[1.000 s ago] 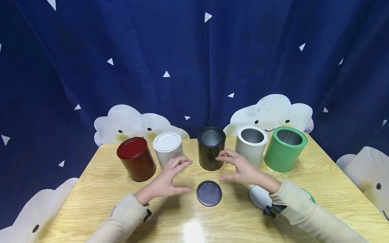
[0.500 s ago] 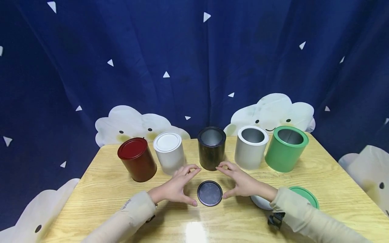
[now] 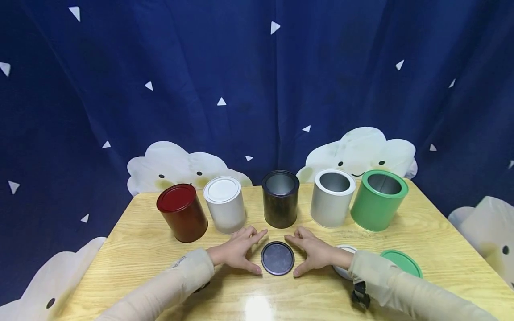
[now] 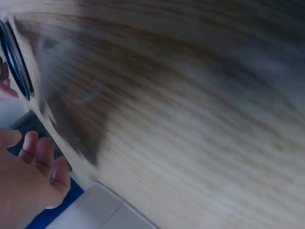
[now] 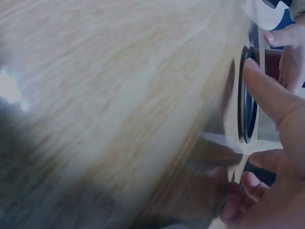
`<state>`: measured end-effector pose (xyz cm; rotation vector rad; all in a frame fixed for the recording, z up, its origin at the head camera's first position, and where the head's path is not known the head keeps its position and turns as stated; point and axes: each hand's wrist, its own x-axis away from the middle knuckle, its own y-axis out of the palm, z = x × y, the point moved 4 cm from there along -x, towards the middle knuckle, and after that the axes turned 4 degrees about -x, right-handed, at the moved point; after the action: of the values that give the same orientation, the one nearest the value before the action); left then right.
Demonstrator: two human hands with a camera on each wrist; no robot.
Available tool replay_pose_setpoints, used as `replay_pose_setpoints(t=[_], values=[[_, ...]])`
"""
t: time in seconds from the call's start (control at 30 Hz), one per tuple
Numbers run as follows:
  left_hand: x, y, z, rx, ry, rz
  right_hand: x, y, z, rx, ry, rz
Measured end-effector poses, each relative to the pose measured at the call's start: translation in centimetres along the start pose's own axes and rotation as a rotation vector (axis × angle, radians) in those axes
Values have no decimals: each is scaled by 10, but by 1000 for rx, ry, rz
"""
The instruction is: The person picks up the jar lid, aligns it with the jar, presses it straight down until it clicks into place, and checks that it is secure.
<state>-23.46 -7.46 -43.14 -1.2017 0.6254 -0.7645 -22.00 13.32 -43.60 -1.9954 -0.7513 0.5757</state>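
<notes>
A round black lid [image 3: 277,258] lies flat on the table between the two hands in the head view. My left hand [image 3: 240,251] is at its left edge, thumb and index finger spread apart. My right hand [image 3: 314,252] mirrors it on the right side, thumb and fingers likewise spread. Neither hand is seen curled round the lid; a narrow gap shows on each side. Behind the lid stands an uncovered black can [image 3: 280,203]. In the right wrist view the lid [image 5: 248,95] appears edge-on beside the thumb; the left wrist view shows the lid [image 4: 16,62] at its far left.
Left of the black can stand a dark red can [image 3: 184,216] and a white can [image 3: 225,207], both covered. To the right are an uncovered white can [image 3: 331,203] and an uncovered green can [image 3: 377,205]. A white lid [image 3: 345,273] and green lid [image 3: 403,263] lie partly behind the right forearm.
Both hands have come down and inward toward the black lid, the left moving rightward and the right moving nearer the table. The cans and lids have stayed put.
</notes>
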Motion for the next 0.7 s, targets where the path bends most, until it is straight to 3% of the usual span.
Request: replay_pose_setpoints(t=[0.3,0.7], values=[[-7,9,-1,0,-56,-101,-2,1,1,7,36,-29],[-10,15,0,-76,-88,-101,-4,5,-1,31,8,-11]])
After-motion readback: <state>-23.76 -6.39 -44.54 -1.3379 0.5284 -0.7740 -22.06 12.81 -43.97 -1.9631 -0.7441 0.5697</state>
